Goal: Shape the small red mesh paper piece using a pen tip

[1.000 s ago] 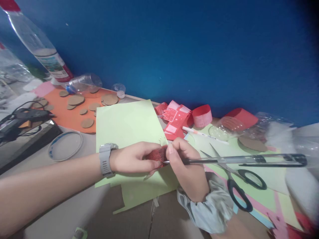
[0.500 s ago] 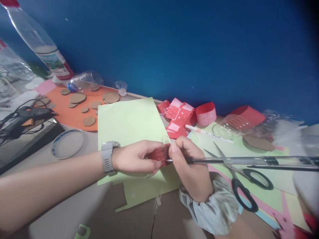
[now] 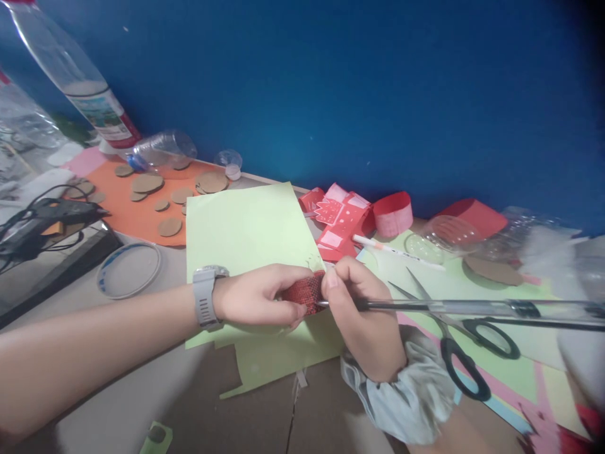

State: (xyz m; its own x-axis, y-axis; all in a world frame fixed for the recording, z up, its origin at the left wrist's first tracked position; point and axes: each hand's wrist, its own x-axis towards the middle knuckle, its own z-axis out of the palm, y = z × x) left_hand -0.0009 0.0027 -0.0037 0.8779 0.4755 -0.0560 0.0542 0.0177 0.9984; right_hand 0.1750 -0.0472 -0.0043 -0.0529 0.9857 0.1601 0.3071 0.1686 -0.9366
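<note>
A small red piece [image 3: 307, 292], densely covered with dark dots or crosshatch marks, is pinched between the thumb and fingers of my left hand [image 3: 258, 295]. My right hand [image 3: 362, 315] grips a long black pen [image 3: 392, 305] with a clear barrel. Its tip touches the right part of the red piece, and the barrel runs off to the right. Fingers of my right hand also rest at the red piece's right edge. Both hands are over a light green paper sheet [image 3: 246, 227], which has small dark marks near its right edge. The far fingers of my left hand are partly hidden.
Scissors [image 3: 444, 328] lie spread on coloured papers at right. Behind are red paper shapes [image 3: 345, 217] and a white marker [image 3: 399, 251]. Left are cardboard discs [image 3: 147, 183] on orange paper, a tape ring [image 3: 155, 277], a glue gun [image 3: 51, 217] and bottles [image 3: 94, 101] by the blue wall.
The view has shifted very slightly. Both hands keep their hold, and the pen tip stays at nearly the same spot on the red piece.
</note>
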